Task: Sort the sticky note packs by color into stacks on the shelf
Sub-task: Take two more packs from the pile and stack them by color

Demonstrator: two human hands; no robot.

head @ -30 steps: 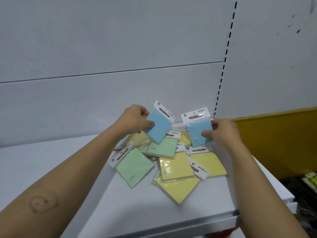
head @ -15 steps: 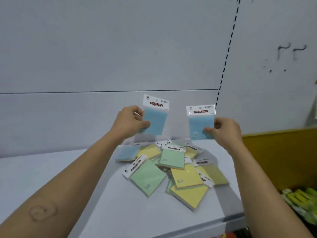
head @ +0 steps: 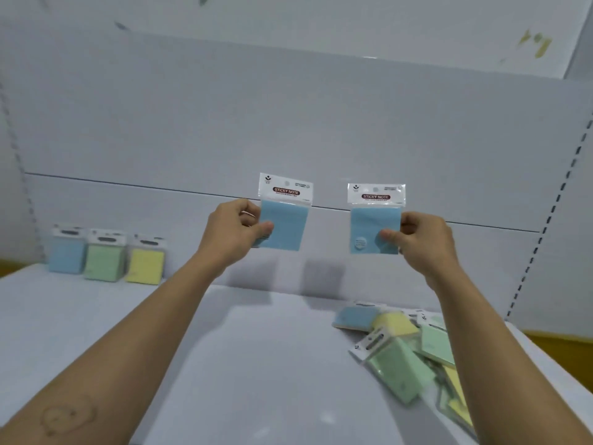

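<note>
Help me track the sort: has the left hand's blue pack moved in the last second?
Yes. The blue pack in the left hand rose from the pile up to the wall seam.

"STICKY NOTE" stands in pale letters on a dark, red-edged oval on the left header card (head: 285,189), which tops the left blue pack (head: 284,231). The right header card (head: 376,194), on the right blue pack (head: 372,226) at its 3 o'clock, bears the same words. The smaller print on both cards, and the headers of the stacks (head: 106,258) at 9 o'clock and the pile (head: 398,361) at 4 o'clock, are too blurred to read.
</note>
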